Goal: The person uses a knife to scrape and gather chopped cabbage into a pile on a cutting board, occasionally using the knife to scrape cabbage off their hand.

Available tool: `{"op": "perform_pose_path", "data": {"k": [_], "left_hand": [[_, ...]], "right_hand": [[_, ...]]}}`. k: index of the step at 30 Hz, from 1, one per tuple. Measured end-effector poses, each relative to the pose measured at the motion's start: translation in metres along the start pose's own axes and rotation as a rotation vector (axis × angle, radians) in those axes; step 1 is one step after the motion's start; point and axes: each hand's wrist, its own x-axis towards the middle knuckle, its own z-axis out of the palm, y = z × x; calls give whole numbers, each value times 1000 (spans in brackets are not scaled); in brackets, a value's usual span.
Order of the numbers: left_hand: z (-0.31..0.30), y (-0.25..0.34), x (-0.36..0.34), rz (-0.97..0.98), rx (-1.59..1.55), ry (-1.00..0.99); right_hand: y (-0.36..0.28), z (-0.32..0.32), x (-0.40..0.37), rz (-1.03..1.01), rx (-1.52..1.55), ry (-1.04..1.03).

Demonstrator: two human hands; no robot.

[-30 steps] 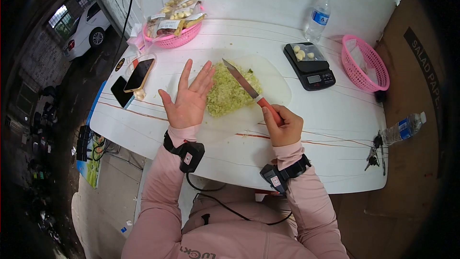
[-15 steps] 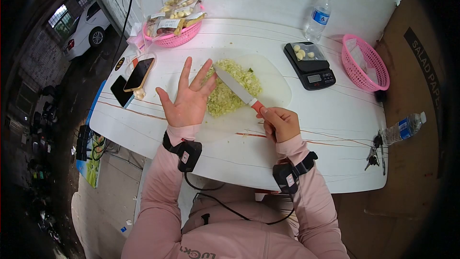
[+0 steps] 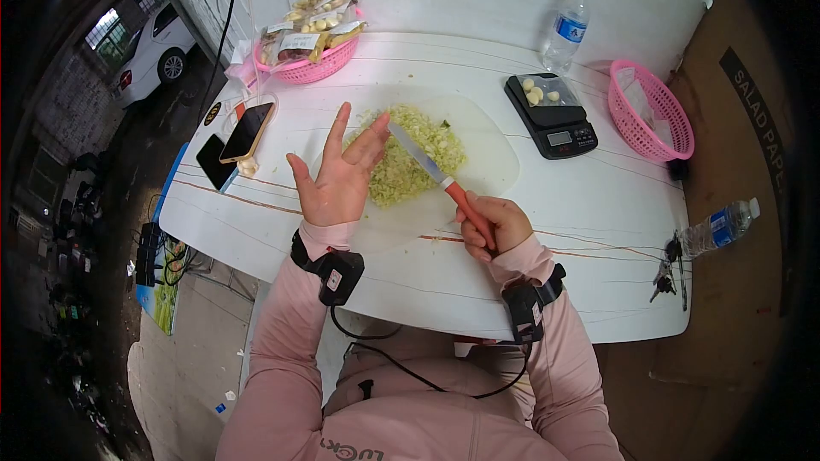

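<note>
The right hand (image 3: 489,226) is gripping the knife (image 3: 418,154) by its orange handle, the safe hold, its stiff blade lying across the loose, light chopped greens (image 3: 408,181) on the cutting board (image 3: 491,158); the left hand (image 3: 340,177) is resting open, fingers spread, against the pile

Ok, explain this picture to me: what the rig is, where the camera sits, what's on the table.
No machine here: a person works with bare hands, and one camera worn on the head looks down at them. The right hand grips a knife by its red handle, the blade over a pile of pale green chopped food on a clear cutting board. The left hand is open, fingers at the blade's tip. The white table also holds a pink basket of bagged food, a black scale, a phone and a water bottle.
</note>
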Motion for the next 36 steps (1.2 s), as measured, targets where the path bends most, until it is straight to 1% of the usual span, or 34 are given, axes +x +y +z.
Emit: {"op": "perform_pose_path", "data": {"k": [9,12,14,20,22,23,25,26,27,28,29,30,32,33,35,36], "left_hand": [[-2,-2,1,16,49,-7],[0,-1,0,16,66,-2],[-1,-1,1,14,79,0],[-4,-4,1,32,69,5],[-9,-6,2,85,192,2],[-13,-8,2,86,192,3],[-18,-10,2,241,751,-19],[-19,-12,0,241,751,-18],[-16,-12,-2,286,924,-36],[-13,-12,-4,330,1097,-54],[-12,-13,-4,337,1089,-37],[-12,-14,-4,335,1088,-37],[-15,-17,-3,337,995,79],[-17,-17,-3,336,995,79],[-20,-16,-4,280,1036,124],[-20,-15,-3,280,1036,124]], "right_hand": [[-1,-3,0,9,29,-59],[1,-4,1,-12,42,-30],[2,-10,4,-55,111,-68],[2,-10,4,-77,89,-55],[1,-8,3,-88,82,-46],[1,-7,2,-98,75,-38],[0,-4,1,-110,55,-10],[0,-2,0,-121,36,19],[1,-3,1,-121,36,19],[3,-4,2,-174,-56,72],[6,-6,3,-226,-149,125],[13,-8,8,-225,-149,126],[30,-9,17,-614,-516,361],[28,-5,15,-613,-515,362],[22,3,7,-806,-973,507],[21,4,7,-805,-973,507]]}}
